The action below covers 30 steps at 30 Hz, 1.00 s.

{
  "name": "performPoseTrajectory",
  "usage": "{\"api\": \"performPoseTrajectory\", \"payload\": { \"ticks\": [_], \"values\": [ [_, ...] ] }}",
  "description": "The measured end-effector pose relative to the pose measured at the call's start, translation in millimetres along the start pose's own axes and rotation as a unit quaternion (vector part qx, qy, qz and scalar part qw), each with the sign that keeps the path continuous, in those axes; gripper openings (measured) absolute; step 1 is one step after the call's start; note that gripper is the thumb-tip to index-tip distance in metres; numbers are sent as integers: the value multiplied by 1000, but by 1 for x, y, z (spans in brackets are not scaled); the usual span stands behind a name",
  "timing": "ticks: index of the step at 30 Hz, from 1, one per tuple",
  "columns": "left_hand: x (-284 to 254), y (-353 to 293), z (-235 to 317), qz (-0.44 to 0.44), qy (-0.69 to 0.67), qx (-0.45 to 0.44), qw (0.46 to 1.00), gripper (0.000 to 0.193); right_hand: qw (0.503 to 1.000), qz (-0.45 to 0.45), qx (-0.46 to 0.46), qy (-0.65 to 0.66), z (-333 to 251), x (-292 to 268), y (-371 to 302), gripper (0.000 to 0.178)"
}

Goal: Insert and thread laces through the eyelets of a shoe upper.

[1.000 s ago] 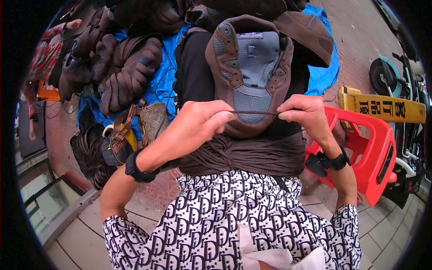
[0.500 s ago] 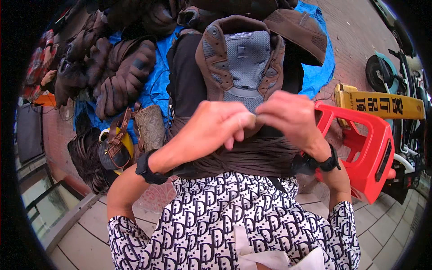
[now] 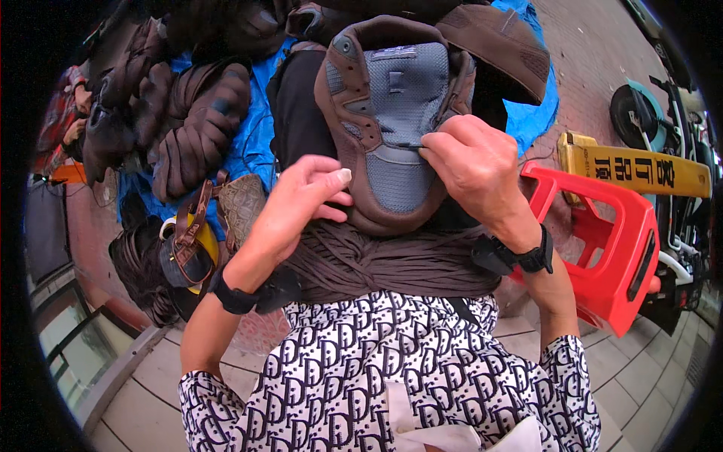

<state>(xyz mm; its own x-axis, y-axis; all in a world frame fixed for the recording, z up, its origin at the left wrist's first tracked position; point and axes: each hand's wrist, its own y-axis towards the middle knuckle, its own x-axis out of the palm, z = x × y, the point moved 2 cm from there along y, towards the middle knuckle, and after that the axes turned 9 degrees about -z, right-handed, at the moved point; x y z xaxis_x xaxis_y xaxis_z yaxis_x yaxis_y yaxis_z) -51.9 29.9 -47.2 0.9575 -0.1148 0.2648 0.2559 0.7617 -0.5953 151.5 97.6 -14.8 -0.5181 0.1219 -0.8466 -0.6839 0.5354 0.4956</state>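
Note:
A brown shoe upper (image 3: 407,177) with blue-grey mesh lies before me, toe toward my body. Several eyelets run down its left flap, and no lace shows in them. Over the right flap, my right hand (image 3: 478,162) pinches a thin dark shoelace (image 3: 412,145) whose tip points across the lower tongue. Most of that lace is hidden by the fingers. My left hand (image 3: 305,200) is beside the left of the toe, fingers loosely apart, with nothing seen in it. A thick bundle of brown laces (image 3: 361,264) drapes across my lap below the shoe.
Stacked brown shoe uppers (image 3: 203,128) lie on a blue tarp (image 3: 260,128) at the left and back. A patterned bag (image 3: 241,207) and a yellow tape roll (image 3: 203,252) sit at left. A red stool (image 3: 625,256) and a yellow sign (image 3: 640,166) stand right. Another person's hand (image 3: 75,132) shows far left.
My hands, together over the toe before, have parted. The left moved left and opened; the right moved up to the shoe's right flap with the lace. The toe mesh is now uncovered.

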Motion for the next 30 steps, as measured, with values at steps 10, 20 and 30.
{"api": "performPoseTrajectory", "payload": {
  "ticks": [10,20,30],
  "values": [
    [30,9,6,-161,-329,109,924,43,988,14,95,119,0,4,-7,11],
    [36,27,-2,-129,-368,131,911,39,976,77,133,156,4,4,-8,10],
    [34,30,-8,-118,-374,141,909,36,969,67,136,197,4,7,-10,8]
  ]
}}
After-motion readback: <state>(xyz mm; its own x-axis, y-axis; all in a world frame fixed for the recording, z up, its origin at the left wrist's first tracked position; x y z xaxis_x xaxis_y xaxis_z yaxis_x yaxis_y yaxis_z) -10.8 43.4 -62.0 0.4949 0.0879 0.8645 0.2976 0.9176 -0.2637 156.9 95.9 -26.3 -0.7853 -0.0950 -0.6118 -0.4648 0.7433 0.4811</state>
